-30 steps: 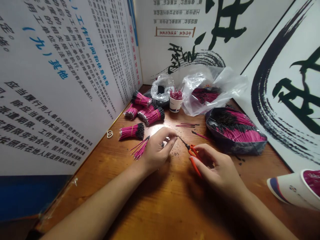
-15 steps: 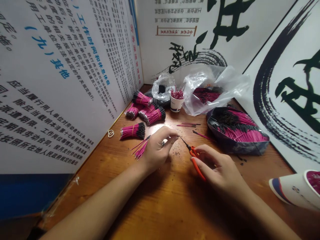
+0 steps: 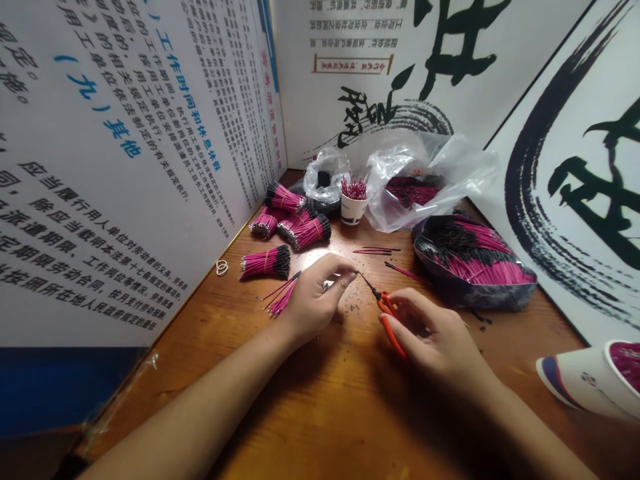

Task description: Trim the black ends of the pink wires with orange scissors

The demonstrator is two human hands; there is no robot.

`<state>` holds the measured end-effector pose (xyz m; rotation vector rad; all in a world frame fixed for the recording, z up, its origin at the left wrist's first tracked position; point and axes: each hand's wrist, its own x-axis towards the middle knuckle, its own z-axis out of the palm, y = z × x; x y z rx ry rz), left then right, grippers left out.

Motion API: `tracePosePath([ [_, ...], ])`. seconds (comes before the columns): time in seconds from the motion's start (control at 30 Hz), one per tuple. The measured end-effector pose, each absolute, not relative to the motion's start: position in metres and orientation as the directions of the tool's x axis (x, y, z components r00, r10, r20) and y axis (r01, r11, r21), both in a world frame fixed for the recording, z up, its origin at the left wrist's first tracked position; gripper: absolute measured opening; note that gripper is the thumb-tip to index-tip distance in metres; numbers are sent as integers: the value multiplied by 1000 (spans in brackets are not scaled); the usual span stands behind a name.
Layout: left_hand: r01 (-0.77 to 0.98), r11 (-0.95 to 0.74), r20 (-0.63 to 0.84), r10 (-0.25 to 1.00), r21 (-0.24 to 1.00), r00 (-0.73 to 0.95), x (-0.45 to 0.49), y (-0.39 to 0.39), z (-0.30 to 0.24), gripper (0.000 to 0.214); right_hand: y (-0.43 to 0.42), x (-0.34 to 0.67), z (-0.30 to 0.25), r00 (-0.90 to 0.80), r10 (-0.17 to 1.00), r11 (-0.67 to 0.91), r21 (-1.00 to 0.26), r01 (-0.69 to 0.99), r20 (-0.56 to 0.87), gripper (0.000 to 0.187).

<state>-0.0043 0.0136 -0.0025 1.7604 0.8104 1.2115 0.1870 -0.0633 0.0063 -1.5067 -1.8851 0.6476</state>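
Note:
My left hand [image 3: 320, 290] is closed in a pinch above the middle of the table. Its fingertips hold what looks like a wire, mostly hidden by the fingers, with a small silvery bit showing at the palm. In my right hand [image 3: 430, 327] are orange-handled needle-nose pliers [image 3: 385, 303], their thin dark tip touching or very near the left fingertips. Loose pink wires [image 3: 281, 297] with black ends lie just left of my left hand. Beyond them is a banded bundle of pink wires [image 3: 265, 261]. A few single wires [image 3: 375, 251] rest past the pliers.
Several more banded wire bundles [image 3: 304, 230] are stacked at the back left. A paper cup [image 3: 353, 212] of wires stands near clear plastic bags [image 3: 390, 207]. On the right are a dark bag [image 3: 475, 293] full of wires and a tipped paper cup [image 3: 575, 383]. Printed panels enclose the table.
The pliers and my right hand have shifted very slightly left. My left hand keeps its pinch in the same place.

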Motion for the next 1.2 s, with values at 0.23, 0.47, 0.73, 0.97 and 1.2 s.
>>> tracePosePath([
  [0.23,23,-449,415,842,893,345,-5,15,-3,8,-64,191,8,-170,975,222,-707,672,145,21],
  [0.47,38,-412,374,858,910,352,-6,15,-2,11,-64,188,12,-170,968,252,-694,674,186,19],
  [0.73,-2,-345,322,875,939,362,-5,14,-2,10,-64,189,6,-156,972,235,-692,683,175,17],
  [0.97,-7,-326,306,880,945,364,-4,13,0,9,-63,189,4,-161,975,222,-708,671,153,16],
  [1.2,-21,-289,274,880,957,388,-5,13,0,10,-63,188,6,-169,972,234,-695,680,162,16],
])
